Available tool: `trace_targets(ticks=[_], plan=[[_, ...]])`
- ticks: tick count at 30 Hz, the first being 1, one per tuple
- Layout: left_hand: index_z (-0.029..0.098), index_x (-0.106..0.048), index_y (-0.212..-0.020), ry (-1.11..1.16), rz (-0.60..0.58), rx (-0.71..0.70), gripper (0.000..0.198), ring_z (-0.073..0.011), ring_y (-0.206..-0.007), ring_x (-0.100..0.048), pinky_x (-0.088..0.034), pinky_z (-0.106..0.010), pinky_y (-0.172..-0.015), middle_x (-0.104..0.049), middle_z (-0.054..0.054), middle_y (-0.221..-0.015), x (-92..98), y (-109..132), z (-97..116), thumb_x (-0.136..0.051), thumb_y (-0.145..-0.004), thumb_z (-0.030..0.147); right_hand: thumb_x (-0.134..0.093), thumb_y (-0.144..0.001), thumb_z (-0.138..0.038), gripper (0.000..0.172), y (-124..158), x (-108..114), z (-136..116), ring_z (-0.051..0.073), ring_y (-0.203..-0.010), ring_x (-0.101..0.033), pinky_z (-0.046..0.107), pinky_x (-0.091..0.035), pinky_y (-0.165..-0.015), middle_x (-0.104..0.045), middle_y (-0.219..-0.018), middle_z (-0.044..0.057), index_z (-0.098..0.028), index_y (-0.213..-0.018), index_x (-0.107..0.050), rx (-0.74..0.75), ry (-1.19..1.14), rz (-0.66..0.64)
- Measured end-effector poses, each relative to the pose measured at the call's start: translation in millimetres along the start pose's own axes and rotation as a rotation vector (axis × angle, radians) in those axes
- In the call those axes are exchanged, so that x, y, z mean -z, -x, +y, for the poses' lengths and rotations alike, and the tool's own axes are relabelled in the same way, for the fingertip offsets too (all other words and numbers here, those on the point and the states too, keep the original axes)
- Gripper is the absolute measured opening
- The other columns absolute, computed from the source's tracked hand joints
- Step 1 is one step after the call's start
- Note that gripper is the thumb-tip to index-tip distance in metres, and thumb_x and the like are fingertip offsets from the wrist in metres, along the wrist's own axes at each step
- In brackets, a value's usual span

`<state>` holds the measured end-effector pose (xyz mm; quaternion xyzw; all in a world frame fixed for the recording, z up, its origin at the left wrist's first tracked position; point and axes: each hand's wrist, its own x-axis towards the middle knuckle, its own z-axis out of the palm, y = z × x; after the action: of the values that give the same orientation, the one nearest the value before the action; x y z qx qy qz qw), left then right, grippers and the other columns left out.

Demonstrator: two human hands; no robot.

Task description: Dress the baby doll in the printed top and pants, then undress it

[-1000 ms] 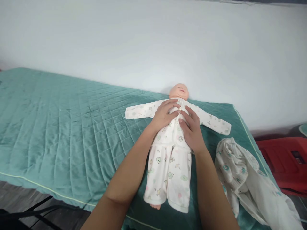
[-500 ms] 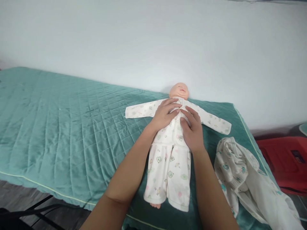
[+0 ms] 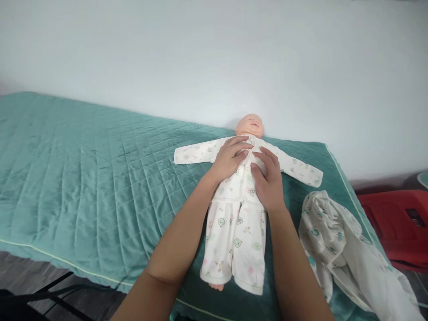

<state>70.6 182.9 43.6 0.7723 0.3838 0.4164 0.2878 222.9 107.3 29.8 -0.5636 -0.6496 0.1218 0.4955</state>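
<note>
Left hand (image 3: 230, 160) and right hand (image 3: 270, 183) lay, fingers partly spread, on the doll (image 3: 249, 126)'s printed top (image 3: 230, 191); whether either gripped fabric was indeterminable.

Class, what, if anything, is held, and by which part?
Left hand and right hand touch the shirt at the chest; whether either grips it cannot be told.

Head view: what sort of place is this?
Likely an indoor room, perhaps one for childcare training: a clothed baby doll lies on a green quilted cover before a plain pale wall, with crumpled printed cloth nearby.
</note>
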Motion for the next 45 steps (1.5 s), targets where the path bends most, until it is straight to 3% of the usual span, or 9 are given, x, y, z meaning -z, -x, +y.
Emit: trace_targets(ticks=[9, 15, 19, 22, 26, 32, 38, 45], plan=[[0.028, -0.072, -0.112, 0.008, -0.011, 0.014, 0.029, -0.0193, -0.140, -0.044, -0.032, -0.041, -0.122, -0.058, 0.000, -0.144, 1.9, 1, 5, -0.049, -0.095, 0.023, -0.049, -0.098, -0.037, 0.033, 1, 0, 0, 0.025, -0.140, -0.043, 0.053, -0.034, -0.118, -0.047, -0.150, 0.005, -0.033, -0.127, -0.063, 0.011, 0.022, -0.031], [0.026, -0.072, -0.102, 0.034, -0.003, 0.017, 0.026, -0.0195, -0.139, -0.046, -0.033, -0.040, -0.121, -0.059, -0.001, -0.142, 3.2, 2, 8, -0.049, -0.092, 0.019, -0.063, -0.089, -0.033, 0.020, -1, 0, -3, 0.024, -0.131, -0.053, 0.047, -0.041, -0.114, -0.058, -0.139, 0.006, -0.027, -0.108, -0.067, -0.124, -0.248, 0.088], [0.024, -0.071, -0.093, 0.023, 0.000, 0.018, 0.024, -0.0208, -0.139, -0.046, -0.034, -0.042, -0.120, -0.059, -0.001, -0.142, 3.6, 3, 11, -0.050, -0.088, 0.014, -0.069, -0.086, -0.037, 0.015, -5, 3, -2, 0.018, -0.098, -0.066, 0.036, -0.054, -0.092, -0.072, -0.112, 0.005, -0.022, -0.089, -0.068, -0.317, -0.597, 0.267], [0.023, -0.071, -0.088, 0.021, -0.014, -0.010, 0.021, -0.0218, -0.139, -0.046, -0.034, -0.043, -0.120, -0.059, -0.002, -0.142, 3.4, 5, 11, -0.052, -0.086, 0.013, -0.080, -0.077, -0.035, 0.018, -9, 10, -3, 0.009, -0.069, -0.059, 0.023, -0.053, -0.066, -0.071, -0.089, 0.001, -0.020, -0.077, -0.069, -0.400, -0.858, 0.310], [0.022, -0.071, -0.086, 0.022, -0.026, -0.048, 0.020, -0.0224, -0.140, -0.045, -0.034, -0.044, -0.121, -0.059, -0.003, -0.143, 3.3, 10, 11, -0.054, -0.085, 0.013, -0.087, -0.068, -0.032, 0.022, -12, 18, -5, 0.006, -0.063, -0.055, 0.016, -0.045, -0.050, -0.070, -0.084, 0.000, -0.020, -0.071, -0.070, -0.431, -1.031, 0.267], [0.024, -0.071, -0.093, -0.020, -0.036, -0.122, 0.016, -0.0228, -0.143, -0.042, -0.034, -0.048, -0.121, -0.058, -0.004, -0.145, 4.5, 30, 10, -0.055, -0.092, 0.020, -0.086, -0.068, -0.032, 0.020, -12, 16, -4, 0.006, -0.062, -0.053, 0.018, -0.044, -0.049, -0.069, -0.084, 0.001, -0.019, -0.068, -0.070, -0.448, -0.969, 0.259], [0.025, -0.070, -0.106, -0.073, -0.021, -0.125, 0.018, -0.0243, -0.147, -0.036, -0.031, -0.051, -0.122, -0.055, -0.004, -0.149, 4.3, 48, 11, -0.057, -0.094, 0.025, -0.083, -0.069, -0.029, 0.012, -9, 10, -4, 0.008, -0.057, -0.045, 0.023, -0.038, -0.053, -0.062, -0.067, -0.003, -0.020, -0.074, -0.076, -0.420, -0.801, 0.231], [0.026, -0.071, -0.107, -0.088, -0.028, -0.133, 0.018, -0.0248, -0.146, -0.036, -0.031, -0.052, -0.122, -0.055, -0.004, -0.148, 4.9, 46, 9, -0.058, -0.095, 0.029, -0.080, -0.073, -0.024, 0.004, -7, 17, -5, 0.009, -0.063, -0.046, 0.026, -0.038, -0.061, -0.067, -0.080, -0.002, -0.023, -0.071, -0.076, -0.336, -0.638, 0.053]])
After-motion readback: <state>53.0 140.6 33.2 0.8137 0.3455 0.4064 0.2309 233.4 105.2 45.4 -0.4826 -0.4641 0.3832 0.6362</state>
